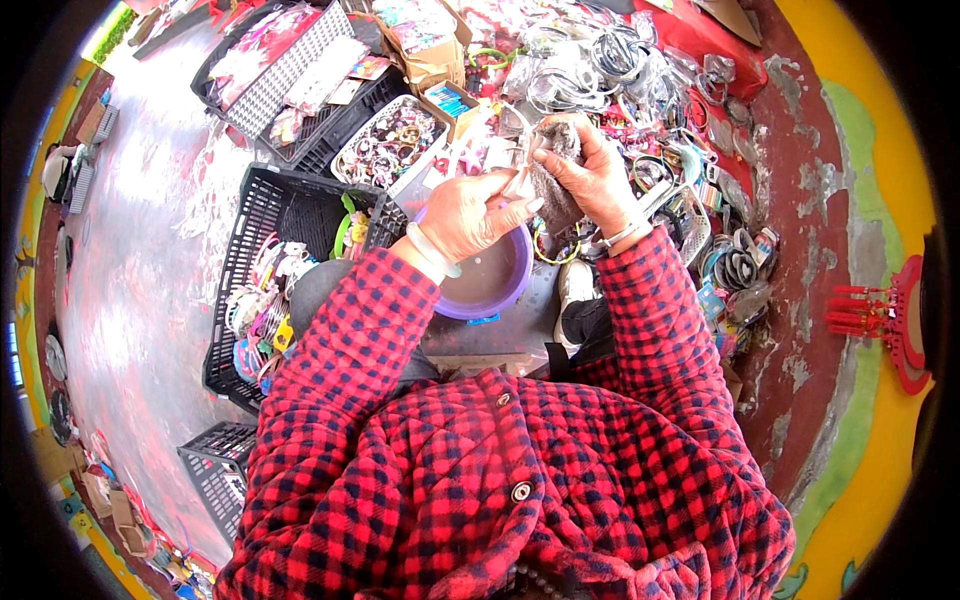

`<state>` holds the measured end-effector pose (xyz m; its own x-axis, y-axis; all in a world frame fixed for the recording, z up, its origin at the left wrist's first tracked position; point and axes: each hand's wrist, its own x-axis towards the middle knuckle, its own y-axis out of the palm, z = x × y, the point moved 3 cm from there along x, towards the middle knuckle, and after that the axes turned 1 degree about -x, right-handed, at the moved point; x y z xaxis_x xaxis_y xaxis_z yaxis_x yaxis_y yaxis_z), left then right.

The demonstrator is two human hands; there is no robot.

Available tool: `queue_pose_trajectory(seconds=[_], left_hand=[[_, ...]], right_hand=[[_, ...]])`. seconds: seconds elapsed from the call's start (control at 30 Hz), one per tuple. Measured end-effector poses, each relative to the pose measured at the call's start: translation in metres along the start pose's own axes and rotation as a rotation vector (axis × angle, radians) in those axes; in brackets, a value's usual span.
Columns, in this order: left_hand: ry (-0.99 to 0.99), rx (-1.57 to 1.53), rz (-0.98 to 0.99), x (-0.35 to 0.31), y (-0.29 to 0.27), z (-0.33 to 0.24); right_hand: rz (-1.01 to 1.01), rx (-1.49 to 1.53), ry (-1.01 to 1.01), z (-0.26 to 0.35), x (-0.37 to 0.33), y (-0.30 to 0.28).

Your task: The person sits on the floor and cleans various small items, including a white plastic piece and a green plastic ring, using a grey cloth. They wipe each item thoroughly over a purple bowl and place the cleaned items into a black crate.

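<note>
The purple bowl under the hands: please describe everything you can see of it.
The purple bowl is round and looks like plastic. It stands upright below both hands, holding murky greyish water. The left hand hides its upper rim and the left wrist crosses its left edge. A black crate lies to its left. The right hand holds a grey cloth above it.

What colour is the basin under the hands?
Purple basin, seen in the head view.

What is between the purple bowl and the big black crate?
In the head view, the left hand's red checked sleeve crosses between the purple bowl and the black crate, with a green hoop at the crate's edge.
</note>
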<state>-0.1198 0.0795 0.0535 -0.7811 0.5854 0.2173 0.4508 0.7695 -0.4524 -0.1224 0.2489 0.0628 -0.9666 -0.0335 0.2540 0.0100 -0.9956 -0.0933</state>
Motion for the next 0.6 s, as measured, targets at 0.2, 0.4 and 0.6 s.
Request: queue_pose_trajectory(seconds=[0.2,0.4,0.6], left_hand=[[0.156,0.077,-0.163,0.002,0.005,0.006],[0.189,-0.128,-0.186,0.003,0.006,0.014],[0.151,-0.12,-0.208,0.004,-0.001,0.012]], right_hand=[[-0.142,-0.361,-0.119,-0.006,0.0,0.004],[-0.076,0.063,0.133,-0.022,0.005,-0.005],[-0.319,0.395,0.259,-0.007,0.006,-0.036]])
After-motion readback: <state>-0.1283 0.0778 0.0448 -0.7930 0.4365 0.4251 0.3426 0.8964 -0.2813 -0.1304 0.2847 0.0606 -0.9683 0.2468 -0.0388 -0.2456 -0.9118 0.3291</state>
